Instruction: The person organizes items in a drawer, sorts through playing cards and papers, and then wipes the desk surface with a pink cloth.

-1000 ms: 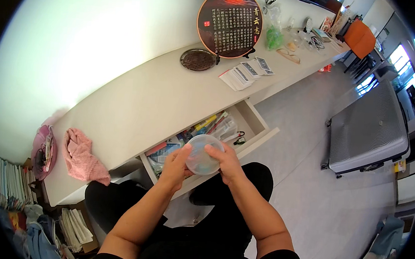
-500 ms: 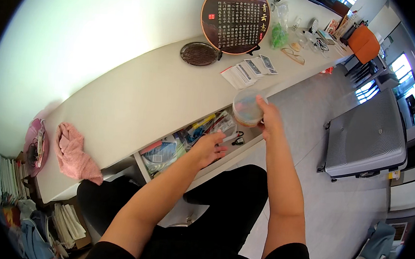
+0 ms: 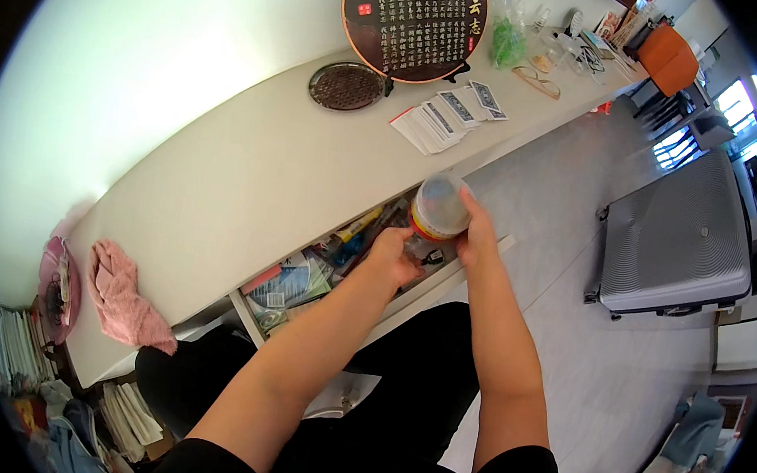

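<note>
- Left hand [image 3: 395, 257] has moved up and right across the drawer [image 3: 437, 288] to the tub [image 3: 440, 206], which half a second ago only my right hand [image 3: 477, 228] held; a red and yellow band now shows below its translucent top.
- Right fingers grasp the tub from its right side as I watch through the head camera.
- Left thumb meets the tub's lower left edge; the other left fingers are partly hidden, and I cannot tell whether they grip.
- Tilted, the tub is held over the right part of the open drawer, near the worktop [image 3: 240, 181].
- Spread cards [image 3: 446, 117] lie before a round plaque [image 3: 415, 26], a dark tray [image 3: 346, 85] beside it; pink cloth [image 3: 125, 297] lies at left.
- Grey suitcase [image 3: 679, 233] stands at right.
</note>
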Demonstrator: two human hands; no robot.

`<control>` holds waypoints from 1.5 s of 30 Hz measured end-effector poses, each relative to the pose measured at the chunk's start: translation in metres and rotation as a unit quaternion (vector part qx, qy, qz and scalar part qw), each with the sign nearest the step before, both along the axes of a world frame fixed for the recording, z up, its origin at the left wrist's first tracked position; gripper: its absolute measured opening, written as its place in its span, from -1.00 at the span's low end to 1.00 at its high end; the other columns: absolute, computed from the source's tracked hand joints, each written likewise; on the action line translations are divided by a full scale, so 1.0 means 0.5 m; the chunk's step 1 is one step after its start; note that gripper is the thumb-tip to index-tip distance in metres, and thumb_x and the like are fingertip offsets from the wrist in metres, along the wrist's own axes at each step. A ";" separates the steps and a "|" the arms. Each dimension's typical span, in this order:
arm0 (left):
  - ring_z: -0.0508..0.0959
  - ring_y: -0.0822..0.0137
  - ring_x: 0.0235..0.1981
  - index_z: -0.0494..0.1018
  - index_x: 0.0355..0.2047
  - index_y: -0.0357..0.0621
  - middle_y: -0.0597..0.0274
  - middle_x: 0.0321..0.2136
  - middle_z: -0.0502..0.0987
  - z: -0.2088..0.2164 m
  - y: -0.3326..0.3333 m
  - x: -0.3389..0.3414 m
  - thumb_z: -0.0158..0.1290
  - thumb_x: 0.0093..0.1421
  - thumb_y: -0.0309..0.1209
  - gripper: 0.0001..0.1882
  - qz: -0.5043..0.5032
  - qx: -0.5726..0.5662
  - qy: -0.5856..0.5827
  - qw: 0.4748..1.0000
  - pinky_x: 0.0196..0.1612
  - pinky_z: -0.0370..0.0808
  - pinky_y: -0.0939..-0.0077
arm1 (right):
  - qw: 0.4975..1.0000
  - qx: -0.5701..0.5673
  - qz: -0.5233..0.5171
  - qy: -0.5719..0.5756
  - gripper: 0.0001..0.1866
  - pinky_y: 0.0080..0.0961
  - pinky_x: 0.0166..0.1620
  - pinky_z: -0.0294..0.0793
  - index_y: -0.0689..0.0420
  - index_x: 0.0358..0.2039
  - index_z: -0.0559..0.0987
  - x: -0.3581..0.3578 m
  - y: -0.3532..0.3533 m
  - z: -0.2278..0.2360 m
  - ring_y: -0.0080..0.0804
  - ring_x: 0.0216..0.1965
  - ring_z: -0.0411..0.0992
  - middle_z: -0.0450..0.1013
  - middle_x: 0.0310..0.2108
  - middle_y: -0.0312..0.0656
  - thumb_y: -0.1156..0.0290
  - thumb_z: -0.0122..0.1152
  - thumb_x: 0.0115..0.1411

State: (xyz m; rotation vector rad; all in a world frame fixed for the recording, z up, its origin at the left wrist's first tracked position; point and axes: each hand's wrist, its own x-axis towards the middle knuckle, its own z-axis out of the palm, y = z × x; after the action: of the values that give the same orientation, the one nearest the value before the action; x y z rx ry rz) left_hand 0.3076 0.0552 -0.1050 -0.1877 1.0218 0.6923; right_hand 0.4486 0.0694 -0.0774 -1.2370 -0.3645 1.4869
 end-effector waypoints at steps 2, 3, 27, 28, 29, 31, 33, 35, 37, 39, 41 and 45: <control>0.22 0.11 0.06 0.12 0.17 -0.08 0.03 0.13 0.12 -0.005 -0.014 0.005 -0.08 0.19 -0.39 -0.48 0.080 0.051 0.061 0.994 0.21 -0.06 -0.12 | 1.000 0.004 0.003 0.017 -0.51 -0.35 0.11 0.24 0.19 -0.03 0.42 0.000 -0.013 0.001 -0.30 0.00 0.34 0.41 -0.06 -0.17 0.10 0.15 0.15; 0.24 0.19 0.02 0.17 0.13 -0.04 0.12 0.06 0.20 -0.023 -0.027 0.001 -0.08 0.18 -0.42 -0.52 0.112 0.113 0.098 0.982 0.21 -0.05 -0.10 | 1.000 0.014 0.003 0.010 -0.50 -0.38 0.07 0.27 0.20 -0.04 0.42 0.001 -0.015 -0.003 -0.32 -0.04 0.37 0.42 -0.08 -0.16 0.12 0.17 0.13; 0.60 0.01 -0.33 0.55 -0.41 -0.24 -0.12 -0.41 0.57 -0.007 0.011 -0.086 0.04 0.02 -0.46 -0.84 -0.429 0.432 0.688 0.397 -0.28 0.56 0.21 | 0.991 -0.010 0.104 -0.086 -0.59 -0.52 -0.15 0.39 0.25 -0.16 0.51 0.028 -0.015 0.035 -0.41 -0.25 0.44 0.49 -0.26 -0.17 0.32 0.30 -0.02; 0.60 0.00 -0.31 0.55 -0.40 -0.25 -0.12 -0.40 0.57 -0.001 0.012 -0.089 0.05 0.01 -0.45 -0.83 -0.435 0.426 0.686 0.399 -0.25 0.54 0.20 | 0.985 -0.020 0.144 -0.092 -0.58 -0.50 -0.14 0.39 0.26 -0.15 0.51 0.039 -0.010 0.016 -0.40 -0.25 0.44 0.49 -0.26 -0.17 0.34 0.29 -0.02; 0.59 -0.01 -0.29 0.54 -0.38 -0.25 -0.12 -0.39 0.56 0.004 0.012 -0.092 0.06 -0.01 -0.45 -0.82 -0.440 0.420 0.684 0.403 -0.21 0.53 0.19 | 0.977 -0.030 0.185 -0.100 -0.58 -0.48 -0.13 0.40 0.26 -0.14 0.51 0.040 -0.006 0.013 -0.39 -0.24 0.44 0.49 -0.25 -0.17 0.35 0.29 -0.02; 0.58 -0.02 -0.26 0.53 -0.34 -0.26 -0.12 -0.36 0.56 0.005 0.012 -0.095 0.08 -0.03 -0.45 -0.78 -0.442 0.410 0.679 0.419 -0.16 0.51 0.19 | 0.951 -0.043 0.244 -0.184 -0.53 -0.42 -0.12 0.41 0.30 -0.10 0.49 0.033 0.000 0.011 -0.33 -0.21 0.45 0.49 -0.21 -0.13 0.34 0.28 -0.02; 0.57 -0.02 -0.24 0.51 -0.31 -0.27 -0.11 -0.34 0.56 0.007 0.013 -0.096 0.09 -0.04 -0.45 -0.74 -0.435 0.403 0.673 0.443 -0.13 0.49 0.19 | 0.911 -0.043 0.286 -0.294 -0.53 -0.37 -0.12 0.43 0.30 -0.10 0.50 0.023 0.003 0.008 -0.27 -0.20 0.47 0.50 -0.19 -0.10 0.34 0.26 -0.04; 0.57 -0.03 -0.29 0.51 -0.37 -0.21 -0.09 -0.38 0.56 -0.011 0.011 -0.099 0.12 -0.05 -0.41 -0.79 -0.393 0.431 0.694 0.422 -0.20 0.51 0.16 | 0.851 -0.033 0.309 -0.423 -0.56 -0.34 -0.14 0.44 0.28 -0.15 0.54 0.015 0.009 -0.013 -0.20 -0.21 0.48 0.52 -0.21 -0.05 0.35 0.23 -0.07; 0.57 -0.02 -0.32 0.51 -0.40 -0.19 -0.08 -0.40 0.56 -0.020 0.010 -0.105 0.16 -0.06 -0.36 -0.78 -0.381 0.450 0.695 0.411 -0.24 0.52 0.15 | 0.736 -0.012 0.432 -0.521 -0.60 -0.34 -0.16 0.45 0.21 -0.21 0.58 0.001 0.020 -0.026 -0.15 -0.23 0.49 0.53 -0.25 -0.02 0.37 0.17 -0.12; 0.57 -0.02 -0.32 0.50 -0.39 -0.19 -0.07 -0.41 0.56 0.010 0.002 -0.106 0.20 -0.07 -0.29 -0.72 -0.402 0.463 0.674 0.413 -0.26 0.52 0.17 | 0.669 -0.002 0.485 -0.564 -0.63 -0.34 -0.17 0.46 0.15 -0.27 0.62 -0.002 0.019 -0.028 -0.12 -0.25 0.50 0.53 -0.31 0.00 0.38 0.11 -0.17; 0.57 0.00 -0.31 0.49 -0.37 -0.19 -0.05 -0.41 0.56 0.044 -0.009 -0.108 0.24 -0.09 -0.25 -0.67 -0.418 0.461 0.673 0.399 -0.27 0.53 0.20 | 0.672 0.006 0.480 -0.565 -0.64 -0.34 -0.18 0.47 0.10 -0.34 0.64 -0.007 0.012 -0.021 -0.11 -0.27 0.50 0.54 -0.37 -0.01 0.41 0.04 -0.21; 0.55 0.02 -0.30 0.47 -0.35 -0.18 0.00 -0.43 0.55 0.042 -0.052 -0.145 0.24 -0.08 -0.23 -0.64 -0.429 0.451 0.717 0.314 -0.27 0.52 0.22 | 0.664 -0.009 0.482 -0.571 -0.61 -0.35 -0.16 0.47 0.05 -0.24 0.62 -0.008 0.010 -0.028 -0.15 -0.23 0.50 0.54 -0.29 -0.05 0.20 0.18 -0.13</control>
State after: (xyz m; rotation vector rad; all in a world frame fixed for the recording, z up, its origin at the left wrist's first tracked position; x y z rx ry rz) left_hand 0.2354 0.0290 -0.0840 2.3071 1.8549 0.0961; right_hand 0.4446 0.0745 -0.0915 -2.0400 -2.1286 1.2380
